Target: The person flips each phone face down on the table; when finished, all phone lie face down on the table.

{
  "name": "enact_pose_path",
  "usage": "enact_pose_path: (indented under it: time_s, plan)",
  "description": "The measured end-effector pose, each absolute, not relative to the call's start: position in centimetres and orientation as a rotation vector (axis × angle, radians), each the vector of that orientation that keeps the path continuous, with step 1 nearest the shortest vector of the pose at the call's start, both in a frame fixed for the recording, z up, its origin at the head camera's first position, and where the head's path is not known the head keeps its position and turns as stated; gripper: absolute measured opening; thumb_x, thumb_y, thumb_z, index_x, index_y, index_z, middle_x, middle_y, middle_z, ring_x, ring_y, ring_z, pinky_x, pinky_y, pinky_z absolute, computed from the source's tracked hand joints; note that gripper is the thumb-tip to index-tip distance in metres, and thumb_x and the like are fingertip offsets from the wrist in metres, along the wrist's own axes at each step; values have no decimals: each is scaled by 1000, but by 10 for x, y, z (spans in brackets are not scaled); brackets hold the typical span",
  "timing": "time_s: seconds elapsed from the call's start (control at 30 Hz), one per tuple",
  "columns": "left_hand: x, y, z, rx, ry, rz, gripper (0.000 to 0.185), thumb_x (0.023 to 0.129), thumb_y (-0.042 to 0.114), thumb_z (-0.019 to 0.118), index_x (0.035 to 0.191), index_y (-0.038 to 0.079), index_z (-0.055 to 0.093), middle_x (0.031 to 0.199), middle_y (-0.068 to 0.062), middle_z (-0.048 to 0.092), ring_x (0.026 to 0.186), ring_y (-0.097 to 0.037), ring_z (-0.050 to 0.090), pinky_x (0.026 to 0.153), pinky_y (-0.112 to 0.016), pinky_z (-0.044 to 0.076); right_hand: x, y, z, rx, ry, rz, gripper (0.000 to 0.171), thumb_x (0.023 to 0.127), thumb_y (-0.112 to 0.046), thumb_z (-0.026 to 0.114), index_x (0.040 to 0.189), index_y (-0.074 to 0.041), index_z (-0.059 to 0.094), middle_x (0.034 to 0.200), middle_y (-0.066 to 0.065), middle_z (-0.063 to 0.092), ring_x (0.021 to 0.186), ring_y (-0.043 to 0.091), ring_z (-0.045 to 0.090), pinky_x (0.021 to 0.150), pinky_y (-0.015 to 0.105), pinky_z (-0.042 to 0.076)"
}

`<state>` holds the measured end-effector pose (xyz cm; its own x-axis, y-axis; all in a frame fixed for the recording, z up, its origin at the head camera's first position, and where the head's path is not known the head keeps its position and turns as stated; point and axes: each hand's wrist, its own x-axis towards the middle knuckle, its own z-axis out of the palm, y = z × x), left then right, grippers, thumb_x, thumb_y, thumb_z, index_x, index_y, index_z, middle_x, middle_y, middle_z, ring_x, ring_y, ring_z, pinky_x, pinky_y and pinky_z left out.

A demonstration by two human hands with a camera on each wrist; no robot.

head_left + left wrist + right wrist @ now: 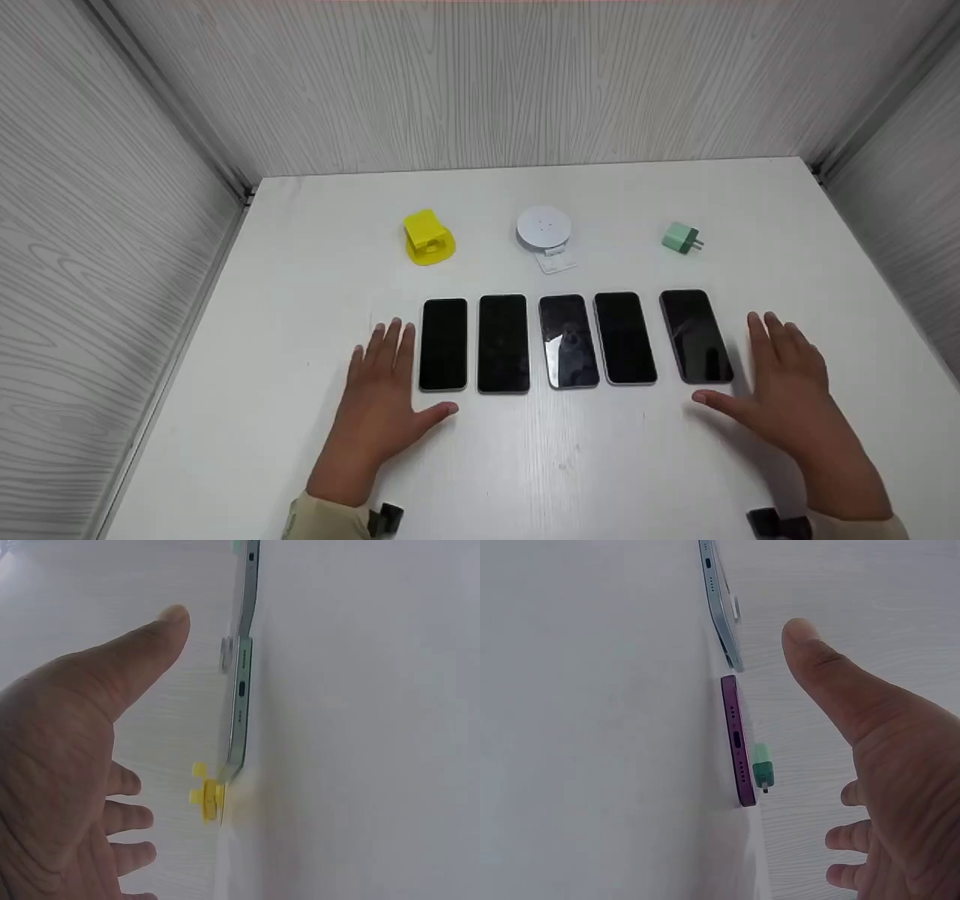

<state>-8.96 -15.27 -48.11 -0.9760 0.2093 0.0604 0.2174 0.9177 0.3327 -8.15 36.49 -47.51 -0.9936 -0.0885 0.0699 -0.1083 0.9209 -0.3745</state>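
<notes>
Several dark-screened smartphones lie face up in a row on the white table (540, 480). My left hand (379, 405) is beside the leftmost phone (443, 345), fingers straight and thumb spread, holding nothing. On the other side, my right hand (787, 397) is held the same way, its thumb just below the lower edge of the rightmost phone (697, 336). Between these are a second phone (503, 343), one with a bright reflection (568, 341) and a slightly tilted one (625, 338). The right wrist view shows a phone's purple edge (739, 741); the left wrist view, a pale green edge (241, 697).
Behind the phones stand a yellow holder-like piece (428, 238), a round white disc on a small base (544, 229) and a green plug adapter (682, 238) with its prongs to the right. Grey wood-grain panels (525, 90) enclose the table at the back and sides.
</notes>
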Motion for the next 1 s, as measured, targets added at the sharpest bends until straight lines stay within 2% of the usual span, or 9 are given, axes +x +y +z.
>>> enact_pose_path:
  time_s: [0.13,0.2,0.3,0.47,0.67,0.87,1.0]
  plan:
    - [-90,-132,-476,-441,-3008,-590,119,88,66,83,174,7,25,179,-17,27,167,-39,25,133,-60,28,-80,364,-472,125,-3043,696,130,90,-62,84,175,-4,5,176,36,12,159,62,14,122,81,21]
    - [-91,-116,-472,-536,-2974,-603,116,91,64,82,173,7,25,179,-16,29,166,-38,28,132,-57,32,-82,362,-470,104,-3057,743,126,93,-62,81,176,-6,3,177,35,12,158,62,16,115,84,28]
    - [-93,-96,-469,-658,-2934,-600,113,93,64,80,173,7,25,178,-15,30,164,-36,31,131,-54,36,-84,359,-468,87,-3073,775,124,95,-62,78,176,-9,2,176,35,16,156,62,20,110,85,33]
    - [-97,-68,-465,-765,-2924,-565,111,96,65,77,174,7,23,179,-14,28,165,-34,31,131,-52,35,-90,356,-468,82,-3079,830,124,95,-64,78,176,-11,1,176,34,18,156,62,23,113,84,32]
    - [-103,-34,-463,-886,-2905,-501,108,98,66,72,173,6,23,177,-14,30,164,-32,32,133,-49,33,-104,356,-467,67,-3113,916,125,96,-67,75,176,-11,-3,178,34,14,160,61,19,119,82,27]
    - [-109,7,-467,-992,-2904,-366,104,100,70,66,173,8,24,177,-10,33,165,-26,33,135,-52,28,-119,358,-468,62,-3130,1005,122,99,-66,72,176,-8,-3,178,32,18,156,56,34,121,78,30]
    - [-113,30,-469,-1022,-2908,-328,105,99,72,65,174,10,24,177,-8,34,165,-23,32,136,-53,24,-128,357,-469,52,-3142,1012,118,101,-66,68,175,-6,-2,177,32,20,155,56,36,120,77,31]
